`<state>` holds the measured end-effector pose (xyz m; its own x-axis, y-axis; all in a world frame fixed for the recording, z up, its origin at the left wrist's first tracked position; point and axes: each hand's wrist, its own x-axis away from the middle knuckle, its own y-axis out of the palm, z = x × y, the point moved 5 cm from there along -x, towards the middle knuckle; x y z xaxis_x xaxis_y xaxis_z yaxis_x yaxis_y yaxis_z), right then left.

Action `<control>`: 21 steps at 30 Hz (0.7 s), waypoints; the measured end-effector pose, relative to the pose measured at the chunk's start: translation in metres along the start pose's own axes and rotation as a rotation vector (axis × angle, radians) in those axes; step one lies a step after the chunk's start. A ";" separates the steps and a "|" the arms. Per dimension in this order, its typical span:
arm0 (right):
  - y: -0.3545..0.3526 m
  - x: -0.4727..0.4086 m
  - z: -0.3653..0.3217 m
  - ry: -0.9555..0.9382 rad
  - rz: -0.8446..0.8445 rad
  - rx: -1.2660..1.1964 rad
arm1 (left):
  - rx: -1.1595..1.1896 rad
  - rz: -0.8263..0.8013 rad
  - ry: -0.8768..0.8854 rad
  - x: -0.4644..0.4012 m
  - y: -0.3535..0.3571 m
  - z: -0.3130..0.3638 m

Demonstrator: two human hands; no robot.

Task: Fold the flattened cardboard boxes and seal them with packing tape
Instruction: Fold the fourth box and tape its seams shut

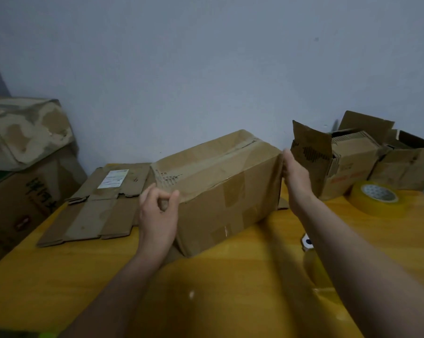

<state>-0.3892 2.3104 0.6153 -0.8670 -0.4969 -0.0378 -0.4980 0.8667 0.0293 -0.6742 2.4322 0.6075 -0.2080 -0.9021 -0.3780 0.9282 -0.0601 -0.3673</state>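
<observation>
Yellow-orange wooden table (pixel 242 284), seen from above and in front. Large worn brown cardboard cartons (pixel 23 167), stacked beyond the table's left edge against the pale grey wall (pixel 206 57). Folded brown cardboard box with clear tape over its top seam (pixel 218 189), lying lengthwise near the middle of the far edge. Flattened brown cardboard box bearing a white label (pixel 101 206), flat near the far left corner, just beside the folded box. Two open-topped brown cardboard boxes (pixel 352 162), flaps raised, at the far right corner. Left hand (pixel 158 215), at the folded box's near left corner, thumb and forefinger curled together; pinch on tape or on nothing, cannot tell. Right hand (pixel 295 175), at the box's right end, fingers clasped on its upper edge. Yellowish roll of clear packing tape (pixel 374 197), lying flat near the right edge, apart from the folded box. Second roll (pixel 312 262), partly hidden behind the right forearm, blurred.
</observation>
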 end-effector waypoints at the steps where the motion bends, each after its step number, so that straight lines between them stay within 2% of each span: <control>1: 0.001 -0.001 -0.001 -0.010 -0.008 0.003 | 0.004 -0.004 -0.063 0.000 0.003 0.001; 3: -0.002 -0.001 -0.004 -0.043 0.057 -0.013 | 0.041 0.048 -0.105 -0.001 0.008 0.016; 8: -0.018 0.025 -0.031 -0.150 0.284 -0.210 | 0.182 0.287 0.175 -0.036 -0.011 0.083; 10: -0.015 0.043 -0.042 -0.213 0.276 -0.208 | 0.186 0.338 0.183 -0.065 -0.023 0.097; 13: 0.007 0.074 -0.045 -0.309 0.165 -0.144 | 0.201 0.375 0.089 -0.100 -0.034 0.097; 16: 0.029 0.107 -0.028 -0.399 0.072 -0.033 | 0.213 0.256 -0.009 -0.111 -0.024 0.078; 19: 0.047 0.132 -0.003 -0.523 -0.109 0.202 | 0.129 -0.043 -0.137 -0.092 0.004 0.039; 21: 0.050 0.130 0.006 -0.534 -0.118 0.249 | 0.108 -0.142 -0.174 -0.069 0.017 0.016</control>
<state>-0.5265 2.2896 0.6061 -0.6447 -0.5553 -0.5254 -0.5151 0.8234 -0.2382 -0.6389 2.4867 0.6413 -0.2910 -0.9409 -0.1732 0.9229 -0.2284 -0.3099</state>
